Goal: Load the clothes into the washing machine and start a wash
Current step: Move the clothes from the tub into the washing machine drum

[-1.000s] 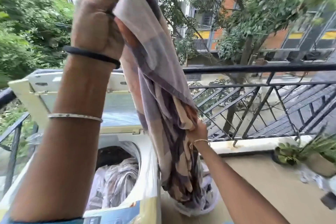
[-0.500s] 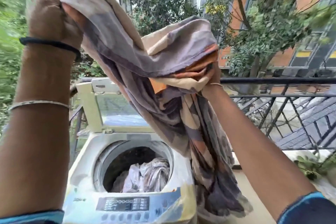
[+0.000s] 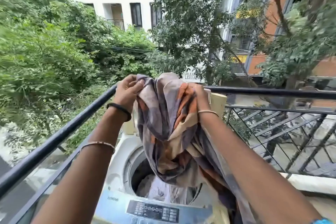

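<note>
Both my hands clutch the patterned cloth (image 3: 166,125) at its top: left hand (image 3: 127,90) pinching one fold, right hand (image 3: 201,96) fisted in another. It hangs lengthwise straight below them, lowest loop over the washing machine (image 3: 118,166) drum (image 3: 136,176) — a tail spills past the right rim.

Not much to read here tbh. Out past the balcony railing (image 3: 272,92), between the trees, there's a pale sign (image 3: 190,76) with dark capitals on two lines. The top line looks like "PRABH" and the bottom like "LEELA". Leaves cut both off on the right, and the cloth (image 3: 169,114) sits right at its left edge.

The washing machine (image 3: 116,169) has a pale word (image 3: 112,199) on its front strip, left of the control panel (image 3: 152,212), but it's too blurry to make out. The panel's buttons have tiny labels, way too small to read.
</note>
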Available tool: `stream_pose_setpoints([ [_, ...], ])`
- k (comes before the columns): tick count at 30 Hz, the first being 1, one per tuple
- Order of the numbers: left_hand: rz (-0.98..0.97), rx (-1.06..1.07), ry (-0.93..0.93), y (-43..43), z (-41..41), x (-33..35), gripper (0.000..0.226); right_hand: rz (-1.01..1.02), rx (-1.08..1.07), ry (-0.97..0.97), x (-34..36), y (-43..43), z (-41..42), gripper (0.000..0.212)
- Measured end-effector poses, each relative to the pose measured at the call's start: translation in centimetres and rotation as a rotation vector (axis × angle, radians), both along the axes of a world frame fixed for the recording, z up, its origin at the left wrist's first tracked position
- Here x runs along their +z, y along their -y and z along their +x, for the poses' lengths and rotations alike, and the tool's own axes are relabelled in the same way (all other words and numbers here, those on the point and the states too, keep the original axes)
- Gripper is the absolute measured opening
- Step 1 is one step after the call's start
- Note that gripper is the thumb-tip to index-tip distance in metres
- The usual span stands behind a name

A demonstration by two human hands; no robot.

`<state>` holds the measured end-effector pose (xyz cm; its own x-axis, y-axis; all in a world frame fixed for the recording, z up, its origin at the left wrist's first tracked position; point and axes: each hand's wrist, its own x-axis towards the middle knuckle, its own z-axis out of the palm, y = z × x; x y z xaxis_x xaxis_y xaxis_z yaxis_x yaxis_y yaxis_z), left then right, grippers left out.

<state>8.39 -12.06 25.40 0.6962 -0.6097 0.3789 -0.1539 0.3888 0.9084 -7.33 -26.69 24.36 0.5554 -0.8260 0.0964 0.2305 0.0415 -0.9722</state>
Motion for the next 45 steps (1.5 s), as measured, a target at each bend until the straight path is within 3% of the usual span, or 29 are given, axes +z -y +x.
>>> stream_pose_setpoints([
  [4, 0.383, 0.063, 0.0, 0.6, 1.9, -8.2, 0.008, -0.44, -0.008, -0.599, -6.1, 2.0, 1.7, 0.02],
  [10, 0.962, 0.087, -0.03, 1.1, 1.9, -16.7, 0.031, -0.601, 0.072, -0.925, -15.5, 3.0, 3.4, 0.027],
  [12, 1.113, 0.136, 0.076, 1.6, 1.3, -18.4, 0.031, -0.665, 0.129, -0.964, -18.6, 2.9, 3.7, 0.033],
  [14, 1.265, 0.193, 0.272, 1.9, 0.4, -19.2, 0.041, -0.74, 0.397, -1.071, -21.8, 3.0, 3.6, 0.044],
  [16, 1.233, 0.193, 0.327, 2.6, -0.2, -20.2, 0.043, -0.815, 0.718, -1.141, -24.2, 3.7, 3.1, 0.07],
  [18, 1.171, 0.189, 0.314, 3.4, -1.1, -21.4, 0.045, -0.805, 0.826, -1.124, -25.3, 4.3, 1.6, 0.072],
  [22, 1.068, 0.157, 0.343, 5.1, -3.5, -23.7, 0.043, -0.586, 0.444, -0.881, -25.8, 5.6, -2.7, 0.031],
  [26, 1.012, 0.076, 0.324, 7.2, -6.6, -25.3, 0.042, -0.474, 0.02, -0.766, -27.4, 9.1, -10.0, 0.02],
  [28, 0.987, 0.011, 0.365, 8.6, -8.0, -26.1, 0.059, -0.522, -0.054, -0.892, -29.7, 11.7, -14.3, 0.036],
  [31, 1.054, -0.205, 0.526, 10.4, -10.1, -26.9, 0.095, -0.487, 0.217, -1.204, -32.9, 14.7, -20.4, 0.104],
  [32, 1.13, -0.271, 0.604, 11.1, -10.6, -27.3, 0.106, -0.448, 0.379, -1.238, -33.8, 15.1, -21.9, 0.125],
  [34, 1.293, -0.368, 0.729, 11.8, -11.6, -28.4, 0.124, -0.366, 0.61, -1.201, -34.9, 14.4, -23.5, 0.146],
  [36, 1.401, -0.376, 0.807, 12.5, -12.6, -28.9, 0.133, -0.374, 0.587, -1.171, -36.4, 13.5, -23.6, 0.155],
  [39, 1.43, -0.289, 0.867, 13.0, -13.5, -29.7, 0.124, -0.376, 0.351, -1.192, -38.6, 12.6, -22.5, 0.145],
  [41, 1.402, -0.265, 0.867, 12.9, -13.7, -30.6, 0.112, -0.253, 0.163, -1.093, -38.6, 11.9, -21.1, 0.134],
  [43, 1.379, -0.257, 0.843, 12.7, -13.7, -31.0, 0.095, -0.215, 0.002, -1.026, -37.3, 11.4, -19.5, 0.097],
  [45, 1.352, -0.212, 0.81, 12.3, -13.3, -31.2, 0.074, -0.338, -0.146, -1.083, -35.7, 11.3, -18.5, 0.052],
])
